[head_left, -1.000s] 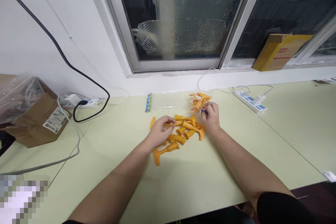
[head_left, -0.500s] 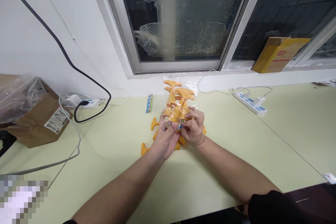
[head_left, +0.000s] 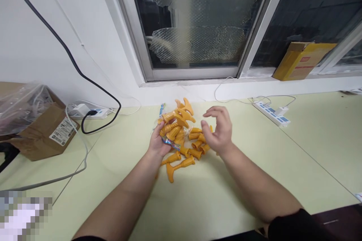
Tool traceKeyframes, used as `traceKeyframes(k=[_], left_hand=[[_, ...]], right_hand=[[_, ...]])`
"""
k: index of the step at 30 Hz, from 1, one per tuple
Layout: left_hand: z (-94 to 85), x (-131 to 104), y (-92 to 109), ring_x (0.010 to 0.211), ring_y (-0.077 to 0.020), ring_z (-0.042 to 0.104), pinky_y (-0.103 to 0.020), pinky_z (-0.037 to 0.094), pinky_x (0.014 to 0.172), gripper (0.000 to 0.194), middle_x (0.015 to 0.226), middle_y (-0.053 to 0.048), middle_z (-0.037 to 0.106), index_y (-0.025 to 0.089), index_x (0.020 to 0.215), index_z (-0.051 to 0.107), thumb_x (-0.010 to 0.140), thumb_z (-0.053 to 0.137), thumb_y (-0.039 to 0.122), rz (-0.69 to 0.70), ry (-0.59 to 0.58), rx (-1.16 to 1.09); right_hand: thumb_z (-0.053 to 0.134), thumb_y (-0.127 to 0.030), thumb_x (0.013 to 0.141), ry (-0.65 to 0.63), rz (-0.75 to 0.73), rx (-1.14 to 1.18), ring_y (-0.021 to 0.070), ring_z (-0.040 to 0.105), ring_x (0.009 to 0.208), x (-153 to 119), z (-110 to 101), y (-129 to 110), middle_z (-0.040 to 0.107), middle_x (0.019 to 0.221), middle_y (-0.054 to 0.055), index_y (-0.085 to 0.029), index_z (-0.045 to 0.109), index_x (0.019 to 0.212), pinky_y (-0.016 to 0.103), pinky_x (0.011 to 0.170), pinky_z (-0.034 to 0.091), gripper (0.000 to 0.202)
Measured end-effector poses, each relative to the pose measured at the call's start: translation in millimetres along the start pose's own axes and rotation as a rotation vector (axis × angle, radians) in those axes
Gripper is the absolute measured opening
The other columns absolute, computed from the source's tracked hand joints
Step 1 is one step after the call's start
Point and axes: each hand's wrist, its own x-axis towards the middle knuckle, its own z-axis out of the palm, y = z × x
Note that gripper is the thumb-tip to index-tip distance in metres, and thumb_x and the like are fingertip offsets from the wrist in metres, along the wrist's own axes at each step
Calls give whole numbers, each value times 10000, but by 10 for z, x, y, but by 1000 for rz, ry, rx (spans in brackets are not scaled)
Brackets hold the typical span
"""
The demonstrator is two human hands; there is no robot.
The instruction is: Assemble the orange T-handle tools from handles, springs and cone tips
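Note:
My left hand [head_left: 158, 141] is closed on a clear plastic bag [head_left: 173, 144] with a blue printed strip and orange plastic pieces [head_left: 181, 117] in it. These pieces have T-shaped handles. Loose orange pieces [head_left: 195, 153] lie in a pile on the light green table below and to the right of the bag. My right hand [head_left: 220, 130] is raised right of the pile, fingers curved and apart, with nothing in it. Another blue printed strip [head_left: 162, 109] shows just behind the bag.
An open cardboard box [head_left: 48, 135] with plastic bags stands at the left. Power strips lie at the left [head_left: 98, 113] and right [head_left: 273, 112]. A yellow carton [head_left: 301, 62] leans on the window sill. A black cable hangs along the wall.
My right hand has let go of the bag and moved right, its fingers opening. My left hand has moved left with the bag, which now tilts, uncovering more of the pile.

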Motion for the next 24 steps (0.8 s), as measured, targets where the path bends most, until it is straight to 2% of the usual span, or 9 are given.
traceKeyframes(k=[2,5,9,12,16,18,22,24], left_hand=[[-31,-4,-1,961,-248,759,-372,622,865,336,1044,-76,791,179,1130,689,873,647,392,-59,-16,-29],[-33,-33,-22,854,-247,770,-352,626,792,328,928,-81,792,145,1106,685,826,671,317,-144,-28,-60],[-9,-62,-69,910,-262,773,-408,612,876,421,979,-56,793,190,1219,639,808,690,265,-142,-23,-59],[5,-65,-83,962,-276,765,-421,599,903,466,1006,-50,789,211,1248,622,792,707,263,-112,-27,-46],[38,-60,-62,972,-298,757,-433,596,890,433,975,-46,779,217,1179,638,764,732,299,-75,-65,-7],[62,-61,-47,948,-293,756,-423,599,866,380,962,-41,771,218,1112,647,759,740,324,-59,-86,34],[108,-64,-26,888,-263,746,-382,596,809,315,943,-38,756,214,1037,648,775,741,363,-59,-67,119],[128,-63,-19,870,-251,739,-368,591,791,315,924,-33,749,217,1038,647,785,738,381,-61,-38,148]], right_hand=[[586,-218,933,-31,90,87,250,661,1030,137,-132,73,651,1059,102,-235,646,1071,459,896,593,151],[547,-224,971,-230,210,166,217,698,987,246,-273,180,704,1075,81,-240,686,1100,407,868,620,190],[623,-250,938,-524,364,120,223,730,986,247,-351,276,738,1112,86,-223,710,1142,415,897,629,224],[739,-331,874,-680,479,159,244,731,1013,219,-354,321,738,1161,104,-206,686,1246,441,937,619,395],[859,-430,760,-814,583,289,266,702,1088,205,-332,367,712,1225,112,-208,557,1435,439,966,594,772],[895,-442,706,-877,595,313,268,687,1103,202,-312,386,692,1255,103,-229,522,1462,430,970,578,870],[932,-422,629,-933,553,352,280,622,1199,171,-239,443,621,1361,87,-251,567,1395,399,992,542,865],[931,-406,624,-943,600,397,265,638,1149,139,-191,477,626,1336,79,-242,576,1352,377,946,554,826]])
